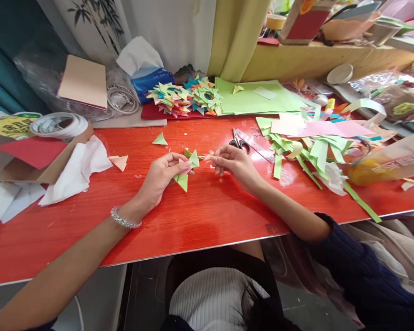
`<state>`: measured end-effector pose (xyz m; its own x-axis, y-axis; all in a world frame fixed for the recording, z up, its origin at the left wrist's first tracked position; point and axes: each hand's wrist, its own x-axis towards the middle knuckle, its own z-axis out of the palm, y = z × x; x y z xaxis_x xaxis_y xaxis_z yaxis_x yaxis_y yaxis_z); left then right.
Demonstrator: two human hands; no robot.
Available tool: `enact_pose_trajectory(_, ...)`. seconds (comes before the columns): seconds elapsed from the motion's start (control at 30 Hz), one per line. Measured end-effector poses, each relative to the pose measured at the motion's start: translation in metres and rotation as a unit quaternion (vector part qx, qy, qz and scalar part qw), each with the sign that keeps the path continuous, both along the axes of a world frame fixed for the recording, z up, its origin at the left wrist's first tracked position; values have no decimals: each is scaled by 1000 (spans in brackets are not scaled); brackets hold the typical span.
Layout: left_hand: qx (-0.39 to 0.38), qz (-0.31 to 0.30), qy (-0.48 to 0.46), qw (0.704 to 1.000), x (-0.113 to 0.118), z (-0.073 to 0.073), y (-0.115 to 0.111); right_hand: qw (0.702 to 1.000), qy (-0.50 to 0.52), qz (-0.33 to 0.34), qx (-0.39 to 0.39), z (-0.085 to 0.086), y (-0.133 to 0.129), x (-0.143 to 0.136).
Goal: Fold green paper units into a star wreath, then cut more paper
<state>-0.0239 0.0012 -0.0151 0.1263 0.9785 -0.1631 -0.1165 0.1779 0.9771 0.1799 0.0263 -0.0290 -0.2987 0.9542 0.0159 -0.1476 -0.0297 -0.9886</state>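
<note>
Left hand: my left hand [157,181] is pinched on the green folded paper [182,181], just above the worktop [207,220]; squeezing too hard could crease its points.
Right hand: my right hand [236,168] is just beside it, a gap between my two hands, fingertips bunched; I cannot tell whether they grip anything.
Folds: the paper looks light and layered, so a sideways tug or a loose pinch might let it spring open or slip apart.
Scissors: the scissors [239,142] lie just behind my right hand; reaching back without looking, I could knock them or prick a finger.
Loose triangles: a green triangle [160,139] and a peach triangle [119,162] lie beyond my left hand, where a sleeve or draught could sweep them off.
Strips: the green strips [278,166] lie tangled to my right and could snag my forearm.
</note>
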Motion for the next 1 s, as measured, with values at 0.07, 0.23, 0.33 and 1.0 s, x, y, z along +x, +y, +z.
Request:
enact_pose_trajectory(0.07,7,7,2,1000,1,1,-1,1000,1,4,-6,-1,-1,-1)
enact_pose_trajectory(0.23,19,15,12,1000,3,1,-1,990,-135,-24,42,0,0,4)
enact_pose_trajectory(0.33,14,59,12,998,1,1,1,953,-261,-54,142,-1,7,7)
enact_pose_trajectory(1.0,21,51,50,997,1,-1,3,999,-7,-35,-30,5,8,1)
